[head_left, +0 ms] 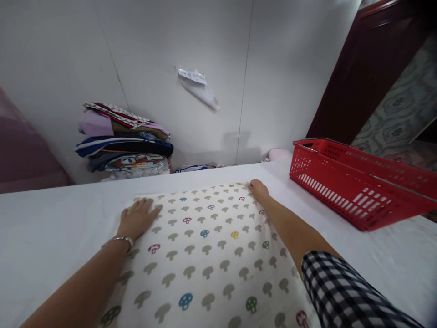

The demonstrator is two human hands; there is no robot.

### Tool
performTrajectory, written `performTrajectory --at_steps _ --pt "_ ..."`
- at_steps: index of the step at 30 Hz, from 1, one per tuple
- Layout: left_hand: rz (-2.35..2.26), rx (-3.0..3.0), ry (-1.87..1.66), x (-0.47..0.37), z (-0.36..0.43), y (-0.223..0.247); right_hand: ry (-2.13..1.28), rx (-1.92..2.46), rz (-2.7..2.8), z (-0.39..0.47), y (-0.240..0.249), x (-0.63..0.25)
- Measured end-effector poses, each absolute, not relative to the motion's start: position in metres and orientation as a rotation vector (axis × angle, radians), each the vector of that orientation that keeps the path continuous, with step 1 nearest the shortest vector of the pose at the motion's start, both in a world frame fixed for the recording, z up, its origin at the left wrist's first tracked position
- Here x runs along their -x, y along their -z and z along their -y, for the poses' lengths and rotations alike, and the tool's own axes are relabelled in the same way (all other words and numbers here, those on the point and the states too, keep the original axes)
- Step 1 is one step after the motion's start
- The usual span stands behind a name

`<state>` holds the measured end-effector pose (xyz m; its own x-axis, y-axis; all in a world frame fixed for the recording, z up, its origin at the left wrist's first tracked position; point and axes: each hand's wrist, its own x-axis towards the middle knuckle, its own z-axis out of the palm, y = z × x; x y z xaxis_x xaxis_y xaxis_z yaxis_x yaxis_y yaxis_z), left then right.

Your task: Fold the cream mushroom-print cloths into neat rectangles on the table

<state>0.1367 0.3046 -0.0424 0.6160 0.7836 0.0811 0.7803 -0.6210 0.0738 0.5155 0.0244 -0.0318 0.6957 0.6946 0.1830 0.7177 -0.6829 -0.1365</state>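
Observation:
A white cloth [198,255] printed with grey and coloured mushrooms lies spread on the white tabletop, reaching past the lower edge of the view. My left hand [138,217] rests flat on its far left part, fingers spread, with a bracelet at the wrist. At the far right corner of the cloth, the fingers of my right hand [259,189] are curled in, gripping the fabric edge. A black-and-white checked sleeve covers my right upper forearm.
On the right of the white table [44,228] stands a red plastic basket [327,187] with metal handles. Behind the table's far edge rises a stack of folded clothes [126,141]. A clear plastic packet [200,89] hangs on the wall.

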Motion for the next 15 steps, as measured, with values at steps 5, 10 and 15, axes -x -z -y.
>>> performTrajectory --at_steps 5,10,15 --pt "-1.328 -2.805 -0.165 -0.137 -0.304 0.042 0.103 2.713 1.112 -0.026 0.031 -0.517" --pt "-1.401 -2.827 -0.400 -0.137 -0.296 0.039 0.073 2.777 0.931 -0.032 0.028 -0.518" --pt "-1.342 -2.801 -0.307 -0.137 -0.296 0.037 0.062 2.821 0.819 -0.039 0.030 -0.515"
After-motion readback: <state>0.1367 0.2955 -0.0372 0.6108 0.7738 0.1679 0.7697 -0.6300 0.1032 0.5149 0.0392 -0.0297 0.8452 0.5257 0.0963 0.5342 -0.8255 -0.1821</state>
